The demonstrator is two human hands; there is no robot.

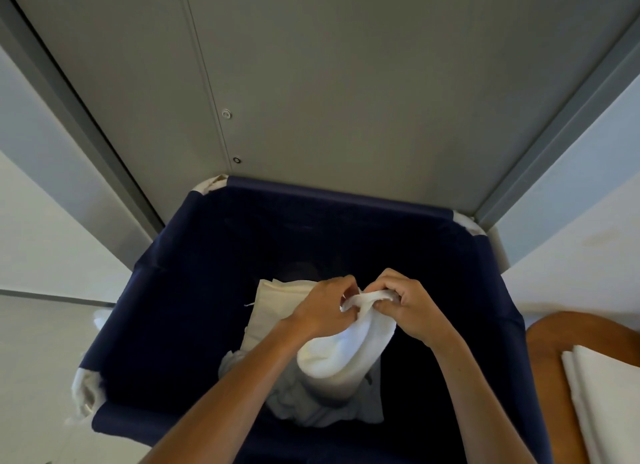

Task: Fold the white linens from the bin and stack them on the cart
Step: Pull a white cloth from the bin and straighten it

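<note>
A white towel hangs over the middle of the navy fabric bin. My left hand and my right hand both pinch its top edge, close together. Under it, more white linens lie in the bin: a flat cream cloth to the left and a crumpled greyish-white pile below. At the lower right, a stack of folded white linens rests on the brown wooden cart top.
The bin stands against a grey metal panel with two round fittings. Pale walls run along both sides. The bin's corners show worn white padding. Light floor lies to the left.
</note>
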